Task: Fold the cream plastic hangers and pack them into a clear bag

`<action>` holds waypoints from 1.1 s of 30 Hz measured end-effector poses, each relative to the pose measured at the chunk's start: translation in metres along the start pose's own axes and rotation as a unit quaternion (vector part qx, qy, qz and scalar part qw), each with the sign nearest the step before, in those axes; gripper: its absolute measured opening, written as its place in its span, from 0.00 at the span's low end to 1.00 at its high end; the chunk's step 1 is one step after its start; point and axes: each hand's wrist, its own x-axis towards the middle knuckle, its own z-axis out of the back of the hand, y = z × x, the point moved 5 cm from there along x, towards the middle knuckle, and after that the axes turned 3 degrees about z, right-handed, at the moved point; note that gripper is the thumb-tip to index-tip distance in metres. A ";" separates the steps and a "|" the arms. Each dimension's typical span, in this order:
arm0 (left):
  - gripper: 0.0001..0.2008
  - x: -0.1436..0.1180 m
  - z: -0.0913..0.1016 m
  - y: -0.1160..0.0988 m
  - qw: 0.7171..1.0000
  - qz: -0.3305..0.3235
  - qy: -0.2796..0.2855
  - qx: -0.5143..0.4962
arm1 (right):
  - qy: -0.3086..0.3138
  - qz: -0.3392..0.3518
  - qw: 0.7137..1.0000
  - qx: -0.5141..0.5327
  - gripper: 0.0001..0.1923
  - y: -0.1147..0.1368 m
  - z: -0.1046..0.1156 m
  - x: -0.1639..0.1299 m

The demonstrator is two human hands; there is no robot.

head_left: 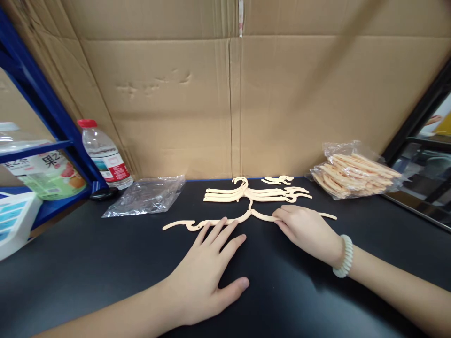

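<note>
While your left hand (207, 267) lies flat and released, fingertips on the cream hanger (246, 218), your right hand (306, 230) rests loosely on its other arm, grasping nothing. That hanger lies on the black table (105, 263), just before the hanger stack (257, 192).

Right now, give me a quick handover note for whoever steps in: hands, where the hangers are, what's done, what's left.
Left hand: flat on the black table, fingertips on the front hanger, holding nothing.
Right hand: resting on the same hanger's right arm, fingers curled over it.
Done: a small stack of hangers lies just behind, by the cardboard wall; an empty plastic bag sits to the left.
Left: a full bag of hangers at right appears unopened; the front hanger is not yet on the stack.
</note>
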 end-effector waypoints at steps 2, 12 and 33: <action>0.31 0.001 0.001 0.001 1.000 -0.002 0.000 0.004 | -0.004 -0.001 1.000 0.005 0.09 -0.002 -0.001 0.000; 0.31 0.003 0.005 0.001 1.000 -0.010 -0.003 -0.001 | -0.038 0.008 0.999 0.014 0.11 -0.005 -0.003 0.002; 0.28 -0.001 0.007 -0.007 0.996 -0.073 0.014 -0.050 | -0.055 0.050 0.997 -0.024 0.08 0.011 -0.002 -0.007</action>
